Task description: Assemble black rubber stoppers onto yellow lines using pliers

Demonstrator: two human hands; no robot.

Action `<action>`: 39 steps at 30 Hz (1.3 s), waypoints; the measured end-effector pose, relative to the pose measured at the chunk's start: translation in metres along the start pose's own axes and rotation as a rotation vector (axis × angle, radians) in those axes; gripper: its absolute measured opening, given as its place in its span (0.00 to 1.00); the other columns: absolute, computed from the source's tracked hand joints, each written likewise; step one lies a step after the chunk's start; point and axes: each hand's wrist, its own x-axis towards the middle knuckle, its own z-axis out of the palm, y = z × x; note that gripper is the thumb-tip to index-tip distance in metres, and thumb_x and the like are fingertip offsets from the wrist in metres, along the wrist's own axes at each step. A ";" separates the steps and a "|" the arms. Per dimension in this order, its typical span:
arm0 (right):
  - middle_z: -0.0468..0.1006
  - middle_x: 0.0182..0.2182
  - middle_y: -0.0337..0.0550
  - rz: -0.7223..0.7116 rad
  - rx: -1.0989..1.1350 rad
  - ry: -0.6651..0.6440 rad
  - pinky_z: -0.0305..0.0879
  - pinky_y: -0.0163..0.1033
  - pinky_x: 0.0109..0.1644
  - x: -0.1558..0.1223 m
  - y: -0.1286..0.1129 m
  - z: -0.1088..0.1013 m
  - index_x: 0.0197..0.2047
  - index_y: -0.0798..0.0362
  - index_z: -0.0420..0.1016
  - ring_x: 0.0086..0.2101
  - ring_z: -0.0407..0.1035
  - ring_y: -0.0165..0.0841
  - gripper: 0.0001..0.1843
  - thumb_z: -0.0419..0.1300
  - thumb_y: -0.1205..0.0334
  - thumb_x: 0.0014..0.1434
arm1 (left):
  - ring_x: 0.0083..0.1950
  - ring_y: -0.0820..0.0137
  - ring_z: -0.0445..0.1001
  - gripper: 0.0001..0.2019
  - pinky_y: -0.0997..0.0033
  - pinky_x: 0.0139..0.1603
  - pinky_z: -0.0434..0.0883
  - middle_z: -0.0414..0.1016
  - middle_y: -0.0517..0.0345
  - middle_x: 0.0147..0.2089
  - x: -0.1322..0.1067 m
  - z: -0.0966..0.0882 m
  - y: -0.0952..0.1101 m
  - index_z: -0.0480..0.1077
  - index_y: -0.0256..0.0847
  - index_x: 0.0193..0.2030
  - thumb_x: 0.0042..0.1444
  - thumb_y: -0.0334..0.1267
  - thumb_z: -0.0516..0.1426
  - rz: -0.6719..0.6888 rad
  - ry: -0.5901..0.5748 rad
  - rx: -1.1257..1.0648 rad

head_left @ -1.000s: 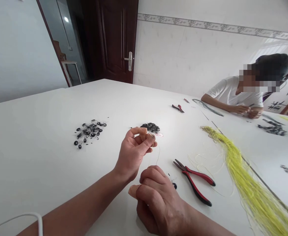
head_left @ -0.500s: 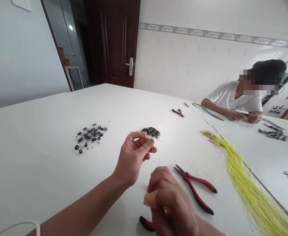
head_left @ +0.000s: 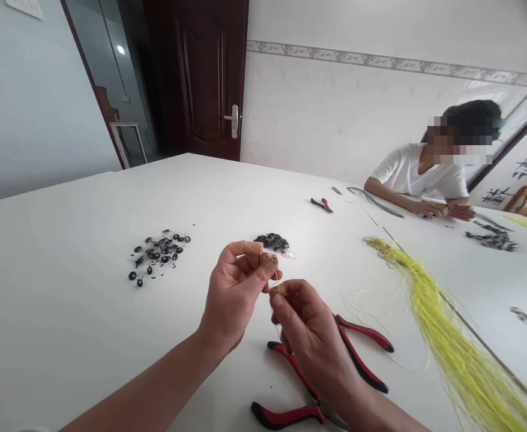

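Note:
My left hand [head_left: 240, 288] is pinched closed around a thin pale-yellow line [head_left: 277, 276], with tan covering on a fingertip. A small loop of it shows at the thumb. Just below and to the right, my right hand [head_left: 306, 327] pinches the same line between thumb and forefinger; a thin end hangs beneath. Any tiny part inside the left fingertips is hidden. Behind my right hand lie red-and-black pliers [head_left: 366, 334], their jaws covered. A second pair of red-handled pliers [head_left: 290, 415] rests below it, partly hidden by my right wrist.
Black round pieces with thin stems [head_left: 158, 255] lie scattered at left. A dark pile of small pieces [head_left: 271, 242] sits beyond my hands. A bundle of yellow line [head_left: 434, 312] stretches along the right. Farther off are small pliers [head_left: 322, 205] and a seated person [head_left: 419, 180] at work.
My right hand has risen from below and its fingers now meet the line close to my left fingertips. The lower pliers have come into fuller view. The left hand keeps its pinch.

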 end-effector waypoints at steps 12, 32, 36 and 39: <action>0.61 0.18 0.30 -0.262 -0.201 0.002 0.49 0.31 0.22 -0.009 -0.002 -0.007 0.38 0.49 0.60 0.20 0.52 0.25 0.04 0.46 0.64 0.60 | 0.30 0.77 0.68 0.08 0.79 0.29 0.67 0.68 0.64 0.28 -0.002 0.002 0.003 0.63 0.42 0.34 0.50 0.29 0.58 -0.090 -0.125 -0.081; 0.69 0.23 0.35 -0.597 -0.353 0.026 0.57 0.32 0.23 -0.013 0.001 -0.008 0.43 0.47 0.61 0.22 0.60 0.28 0.13 0.48 0.72 0.58 | 0.28 0.81 0.67 0.07 0.84 0.28 0.66 0.69 0.64 0.27 -0.010 0.005 0.015 0.64 0.42 0.31 0.51 0.26 0.56 -0.238 -0.171 -0.242; 0.67 0.22 0.35 -0.636 -0.351 0.011 0.59 0.32 0.26 -0.012 0.000 -0.010 0.41 0.48 0.61 0.24 0.64 0.28 0.12 0.48 0.73 0.57 | 0.28 0.80 0.67 0.07 0.84 0.27 0.65 0.69 0.63 0.28 -0.010 0.005 0.016 0.64 0.43 0.33 0.52 0.27 0.56 -0.259 -0.164 -0.249; 0.66 0.22 0.35 -0.629 -0.337 -0.001 0.59 0.33 0.26 -0.010 0.001 -0.009 0.41 0.48 0.61 0.23 0.62 0.28 0.12 0.48 0.74 0.57 | 0.28 0.80 0.67 0.07 0.83 0.27 0.65 0.69 0.63 0.27 -0.011 0.005 0.017 0.64 0.43 0.33 0.51 0.28 0.57 -0.261 -0.159 -0.238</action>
